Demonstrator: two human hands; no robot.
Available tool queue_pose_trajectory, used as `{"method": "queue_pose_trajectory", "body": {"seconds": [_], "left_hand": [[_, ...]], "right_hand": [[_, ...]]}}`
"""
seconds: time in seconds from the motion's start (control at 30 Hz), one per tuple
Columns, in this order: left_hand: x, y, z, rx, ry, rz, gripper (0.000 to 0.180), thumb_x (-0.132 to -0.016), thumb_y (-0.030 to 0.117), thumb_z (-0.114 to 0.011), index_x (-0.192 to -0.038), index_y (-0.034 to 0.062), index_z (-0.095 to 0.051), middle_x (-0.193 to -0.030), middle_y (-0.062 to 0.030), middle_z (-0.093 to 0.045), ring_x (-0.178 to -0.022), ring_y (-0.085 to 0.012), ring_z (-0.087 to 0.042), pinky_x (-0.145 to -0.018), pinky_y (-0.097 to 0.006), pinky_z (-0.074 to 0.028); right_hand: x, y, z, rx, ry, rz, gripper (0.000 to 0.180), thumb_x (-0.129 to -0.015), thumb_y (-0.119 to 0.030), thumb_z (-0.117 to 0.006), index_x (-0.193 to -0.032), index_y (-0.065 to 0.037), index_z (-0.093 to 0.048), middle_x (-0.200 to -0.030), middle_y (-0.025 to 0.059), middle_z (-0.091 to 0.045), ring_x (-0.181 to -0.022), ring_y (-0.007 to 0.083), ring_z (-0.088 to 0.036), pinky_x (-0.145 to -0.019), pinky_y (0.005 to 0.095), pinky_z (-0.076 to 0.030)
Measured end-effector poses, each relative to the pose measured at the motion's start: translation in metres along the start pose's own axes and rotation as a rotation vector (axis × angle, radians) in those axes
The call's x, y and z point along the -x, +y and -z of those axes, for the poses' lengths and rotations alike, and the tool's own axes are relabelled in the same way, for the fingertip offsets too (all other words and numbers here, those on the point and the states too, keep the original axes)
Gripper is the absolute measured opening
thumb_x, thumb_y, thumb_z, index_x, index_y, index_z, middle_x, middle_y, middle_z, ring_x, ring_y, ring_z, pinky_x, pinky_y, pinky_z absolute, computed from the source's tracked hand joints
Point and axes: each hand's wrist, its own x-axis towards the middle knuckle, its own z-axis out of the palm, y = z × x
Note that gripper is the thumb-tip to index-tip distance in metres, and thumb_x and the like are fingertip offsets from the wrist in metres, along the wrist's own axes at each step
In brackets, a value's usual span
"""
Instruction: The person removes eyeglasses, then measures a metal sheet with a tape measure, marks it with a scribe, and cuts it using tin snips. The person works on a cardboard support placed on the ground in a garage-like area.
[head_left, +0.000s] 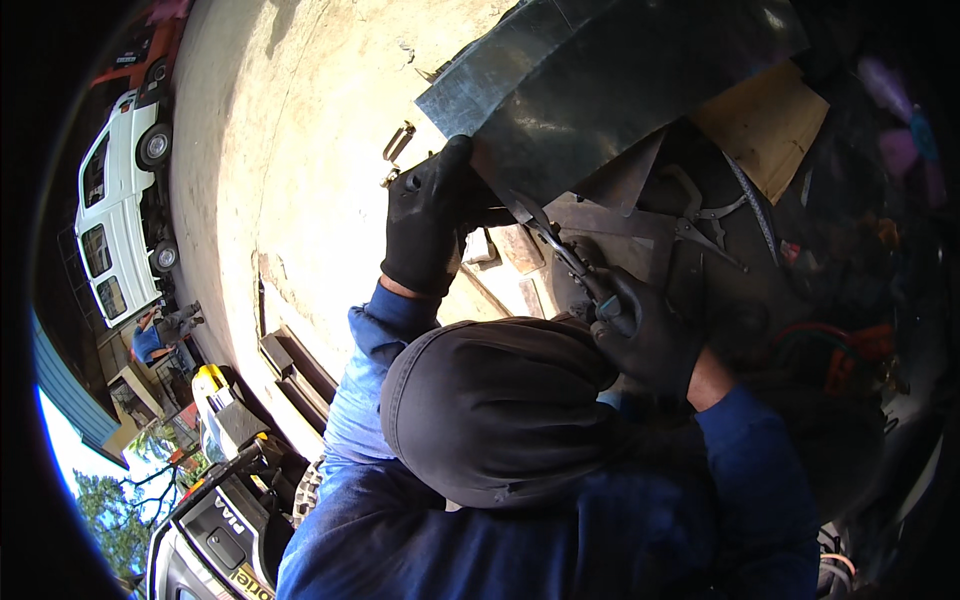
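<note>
A large dark sheet of metal (pixel 610 105) slants across the top of the view. My left hand (pixel 425 222), in a black glove, grips its near left corner, thumb raised against the edge. In my gloved right hand (pixel 650 335) are tin snips (pixel 570 260), fingers wrapped round the handles. The blades meet the near edge of the sheet, beside my left hand; whether they are apart or closed is hard to make out. Dark cloth hides part of the area below the snips.
Locking C-clamp pliers (pixel 695 225) lie right of the snips, near a brown flat panel (pixel 768 130). An orange object (pixel 862 357) sits in shadow at right. Metal bars (pixel 298 375) rest on the ground at left. Beyond are a white van (pixel 125 205) and a person (pixel 152 342).
</note>
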Motion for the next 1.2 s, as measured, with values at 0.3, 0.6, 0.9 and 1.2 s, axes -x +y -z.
{"method": "queue_pose_trajectory", "body": {"seconds": [0.3,0.6,0.9,1.2], "left_hand": [[-0.002,0.01,-0.02,-0.005,0.137,0.035,0.039,-0.109,0.035,-0.064,-0.112,-0.0031,-0.069,-0.089,-0.0146,-0.07,-0.083,-0.029,-0.078,-0.072,-0.045,-0.067],[-0.007,0.016,-0.019,0.075,0.095,0.106,0.036,-0.112,0.008,-0.053,-0.147,-0.0024,-0.057,-0.087,-0.0097,-0.061,-0.078,-0.0239,-0.074,-0.073,-0.043,-0.069],[-0.005,0.009,-0.014,-0.034,0.059,0.049,0.037,-0.114,0.015,-0.052,-0.147,-0.0018,-0.058,-0.086,-0.0112,-0.063,-0.077,-0.0237,-0.073,-0.073,-0.044,-0.069],[-0.006,0.005,-0.012,0.059,0.124,0.099,0.036,-0.109,0.026,-0.063,-0.132,-0.0017,-0.068,-0.083,-0.0114,-0.066,-0.072,-0.0244,-0.072,-0.068,-0.043,-0.066]], "right_hand": [[-0.004,0.004,-0.002,0.061,-0.017,-0.044,0.067,-0.094,-0.017,-0.072,-0.154,0.003,-0.05,-0.135,0.0234,-0.068,-0.122,0.0296,-0.068,-0.106,0.0391,-0.053],[-0.007,-0.002,0.002,-0.049,0.025,0.066,0.07,-0.095,-0.02,-0.073,-0.154,0.005,-0.046,-0.127,0.0263,-0.071,-0.119,0.0346,-0.071,-0.104,0.0414,-0.055],[-0.003,0.002,-0.001,0.033,0.075,0.008,0.067,-0.093,-0.015,-0.076,-0.152,0.002,-0.05,-0.133,0.019,-0.066,-0.122,0.024,-0.063,-0.109,0.0385,-0.05],[-0.009,-0.005,0.0,0.049,0.026,-0.057,0.064,-0.094,-0.02,-0.074,-0.15,0.003,-0.052,-0.125,0.0199,-0.071,-0.118,0.0282,-0.068,-0.104,0.0394,-0.053]]}}
